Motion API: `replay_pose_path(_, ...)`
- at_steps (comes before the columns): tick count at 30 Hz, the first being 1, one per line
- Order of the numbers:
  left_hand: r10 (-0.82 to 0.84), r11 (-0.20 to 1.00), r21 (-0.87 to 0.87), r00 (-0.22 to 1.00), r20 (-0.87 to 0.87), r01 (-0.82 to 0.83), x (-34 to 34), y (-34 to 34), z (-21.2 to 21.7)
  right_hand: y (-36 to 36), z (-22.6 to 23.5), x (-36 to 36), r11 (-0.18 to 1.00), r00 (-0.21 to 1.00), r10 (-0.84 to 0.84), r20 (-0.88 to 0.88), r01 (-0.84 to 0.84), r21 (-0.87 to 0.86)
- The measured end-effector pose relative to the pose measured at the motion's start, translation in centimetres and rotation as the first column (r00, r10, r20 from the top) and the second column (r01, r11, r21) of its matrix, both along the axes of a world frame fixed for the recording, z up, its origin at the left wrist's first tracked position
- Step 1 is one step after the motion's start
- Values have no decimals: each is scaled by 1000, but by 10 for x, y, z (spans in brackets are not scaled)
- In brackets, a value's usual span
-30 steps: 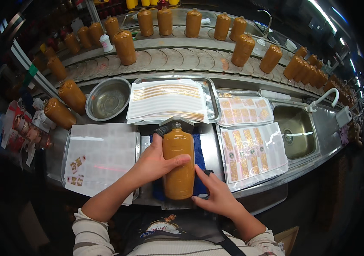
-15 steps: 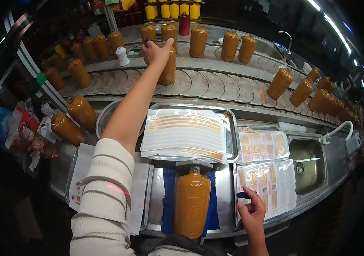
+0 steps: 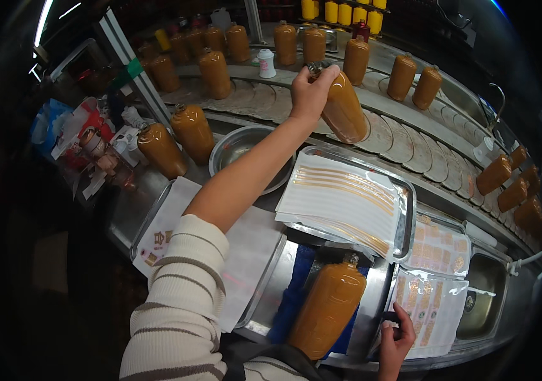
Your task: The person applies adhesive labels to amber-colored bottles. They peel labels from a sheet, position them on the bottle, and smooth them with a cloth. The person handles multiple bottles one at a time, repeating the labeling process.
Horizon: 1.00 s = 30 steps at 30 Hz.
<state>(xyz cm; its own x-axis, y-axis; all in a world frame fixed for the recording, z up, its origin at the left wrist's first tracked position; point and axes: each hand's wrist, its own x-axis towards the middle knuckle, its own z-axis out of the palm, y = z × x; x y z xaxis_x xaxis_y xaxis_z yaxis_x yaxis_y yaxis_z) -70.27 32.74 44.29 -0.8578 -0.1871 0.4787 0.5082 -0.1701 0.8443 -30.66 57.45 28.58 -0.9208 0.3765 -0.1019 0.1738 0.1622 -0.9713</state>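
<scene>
My left hand (image 3: 311, 93) grips the neck of an amber-brown bottle (image 3: 343, 109) and holds it tilted above the conveyor belt (image 3: 404, 143). A second amber-brown bottle (image 3: 326, 308) lies on its side on a blue cloth (image 3: 291, 298) in front of me. My right hand (image 3: 397, 335) rests at the near edge of a white label sheet (image 3: 433, 305), fingers curled on it. A metal tray (image 3: 406, 219) holding striped label sheets (image 3: 344, 203) lies between the two bottles.
Several amber-brown bottles (image 3: 193, 132) stand on the curved conveyor and along the left. A steel bowl (image 3: 239, 149) sits by the tray. White sheets (image 3: 172, 222) lie at the left, more label sheets (image 3: 439, 244) and a small sink (image 3: 486, 298) at the right.
My left hand has taken a bottle off the far conveyor and drawn it back toward me, tilted. My right hand stays at the label sheet's edge. The view has shifted left.
</scene>
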Motion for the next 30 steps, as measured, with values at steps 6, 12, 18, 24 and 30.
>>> replay_pose_path(6, 79, 990, 105, 982, 174, -99, 164, -150, 59, 3, -1, 4, 998, 995, 54, -80, -50, 43)
replay_pose_path(12, 562, 819, -169, 826, 41, -549, 261, -309, 65, -19, 46, -7, 988, 989, 145, -20, -144, 55)
replay_pose_path(18, 784, 554, -411, 620, -33, -724, 258, -404, 27, -25, 75, -25, 948, 976, 185, -117, -146, 284)
replay_pose_path(24, 781, 581, -395, 624, 26, -712, 242, -441, 0, -24, 92, -31, 943, 976, 142, -165, -82, 323)
replay_pose_path(30, 841, 34, -588, 341, -420, -808, 244, -399, 18, -39, 84, -31, 959, 980, 109, -167, -60, 275)
